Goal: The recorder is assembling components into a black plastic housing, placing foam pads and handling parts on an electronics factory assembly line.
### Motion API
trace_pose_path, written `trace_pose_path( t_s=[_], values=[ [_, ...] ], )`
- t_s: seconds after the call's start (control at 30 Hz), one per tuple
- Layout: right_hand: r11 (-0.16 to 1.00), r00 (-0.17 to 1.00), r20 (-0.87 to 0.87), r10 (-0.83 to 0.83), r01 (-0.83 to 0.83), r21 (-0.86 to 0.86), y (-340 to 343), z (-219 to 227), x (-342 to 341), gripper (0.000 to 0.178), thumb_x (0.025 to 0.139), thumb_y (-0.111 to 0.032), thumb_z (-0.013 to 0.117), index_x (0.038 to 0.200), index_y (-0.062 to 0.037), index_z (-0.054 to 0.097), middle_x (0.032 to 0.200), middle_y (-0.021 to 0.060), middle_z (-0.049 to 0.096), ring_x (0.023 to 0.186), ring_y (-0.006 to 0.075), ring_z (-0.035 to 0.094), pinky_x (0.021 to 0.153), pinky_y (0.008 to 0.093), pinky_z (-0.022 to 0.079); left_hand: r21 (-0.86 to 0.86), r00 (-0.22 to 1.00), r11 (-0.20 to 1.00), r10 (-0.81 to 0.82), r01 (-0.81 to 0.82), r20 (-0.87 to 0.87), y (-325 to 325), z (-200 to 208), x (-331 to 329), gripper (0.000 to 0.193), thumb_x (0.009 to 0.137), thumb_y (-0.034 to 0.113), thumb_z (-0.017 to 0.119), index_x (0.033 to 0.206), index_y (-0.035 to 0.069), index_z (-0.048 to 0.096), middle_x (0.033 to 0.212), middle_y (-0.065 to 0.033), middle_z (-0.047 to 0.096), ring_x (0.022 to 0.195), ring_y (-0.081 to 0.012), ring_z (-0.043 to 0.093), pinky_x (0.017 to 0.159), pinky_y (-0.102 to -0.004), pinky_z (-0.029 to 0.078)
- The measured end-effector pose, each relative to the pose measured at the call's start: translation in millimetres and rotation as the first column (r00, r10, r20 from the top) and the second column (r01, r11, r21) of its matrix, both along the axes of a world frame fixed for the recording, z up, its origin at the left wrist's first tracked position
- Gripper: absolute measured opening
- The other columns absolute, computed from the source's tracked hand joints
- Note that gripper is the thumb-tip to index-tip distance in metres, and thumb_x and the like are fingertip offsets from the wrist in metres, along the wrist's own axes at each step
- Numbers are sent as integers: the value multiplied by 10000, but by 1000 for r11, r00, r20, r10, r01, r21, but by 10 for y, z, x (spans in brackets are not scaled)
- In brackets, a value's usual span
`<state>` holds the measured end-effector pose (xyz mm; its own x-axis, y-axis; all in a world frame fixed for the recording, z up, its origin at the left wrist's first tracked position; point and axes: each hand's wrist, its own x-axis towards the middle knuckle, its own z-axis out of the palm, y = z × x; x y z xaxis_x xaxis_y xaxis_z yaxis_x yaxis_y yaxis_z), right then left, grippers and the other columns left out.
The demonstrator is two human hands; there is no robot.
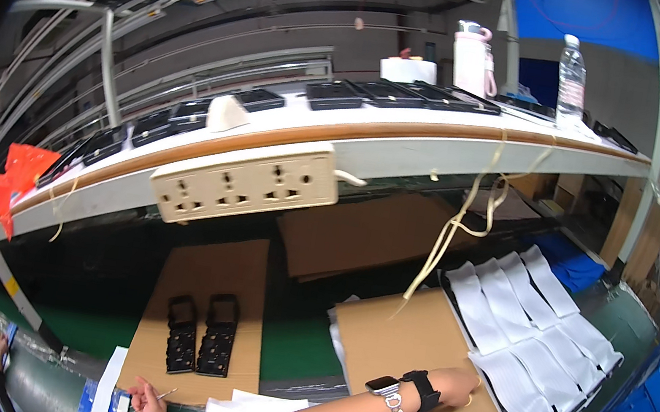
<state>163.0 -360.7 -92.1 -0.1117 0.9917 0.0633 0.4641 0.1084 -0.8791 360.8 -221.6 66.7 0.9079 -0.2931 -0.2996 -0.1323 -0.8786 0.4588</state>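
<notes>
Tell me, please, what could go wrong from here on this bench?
The loose cords hang down near the cardboard sheet and might catch the right hand if it lifts. The bracelet on that arm could snag the sheet's edge. The thin object in the left hand might scratch the black frames if it touches them.
</notes>
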Motion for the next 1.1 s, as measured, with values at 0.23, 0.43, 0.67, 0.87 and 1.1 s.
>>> trace_pose_path(
  t_s=[0.23, 0.43, 0.67, 0.87, 1.1],
  values=[
    [966, 983, 184, -18, -30, 256, 11, -104, 288, 402, 794, -241, 514, 1184, -145, 502, 1264, 131, 423, 1217, 284, 327, 997, 447, 245, 12, 710, 980, 135, -198, 691, -210, -114, 239, 510, 675, 78, 632, 1151, 73, 451, 1140, -142, 382, 1150, -298, 336, 956, -476, 274],
    [967, 973, 212, -91, 36, 250, 64, -111, 382, 400, 794, -243, 515, 1183, -147, 504, 1260, 132, 427, 1215, 285, 329, 993, 448, 251, 231, 919, 972, -55, -40, 389, -151, -341, 344, 605, 709, -8, 528, 1286, 71, 367, 1106, -107, 487, 1093, -297, 434, 1030, -482, 187],
    [968, 964, 210, -163, 115, 225, -26, -150, 370, 399, 794, -244, 517, 1181, -149, 506, 1256, 133, 431, 1214, 286, 331, 987, 448, 259, 243, 891, 970, -89, -24, 445, -293, -202, 14, 437, 659, 94, 628, 1071, -14, 531, 1077, -116, 483, 1094, -274, 417, 1033, -506, 172],
    [962, 956, 234, -177, 119, 245, 14, -66, 274, 397, 794, -246, 518, 1180, -151, 507, 1252, 134, 435, 1212, 287, 333, 983, 449, 266, 240, 926, 971, -83, -8, 367, -173, -243, -428, 469, 628, 164, 668, 1030, -37, 535, 1113, -222, 448, 1112, -331, 410, 988, -476, 275],
    [977, 972, 235, -9, -42, 210, -105, 31, 30, 396, 794, -247, 519, 1178, -153, 509, 1248, 135, 439, 1210, 287, 335, 978, 450, 274, 29, 921, 943, 318, -333, 223, -62, 47, -1460, 781, 592, 164, 692, 1282, 40, 349, 990, -214, 428, 855, -358, 520, 700, -415, 462]
  ],
)
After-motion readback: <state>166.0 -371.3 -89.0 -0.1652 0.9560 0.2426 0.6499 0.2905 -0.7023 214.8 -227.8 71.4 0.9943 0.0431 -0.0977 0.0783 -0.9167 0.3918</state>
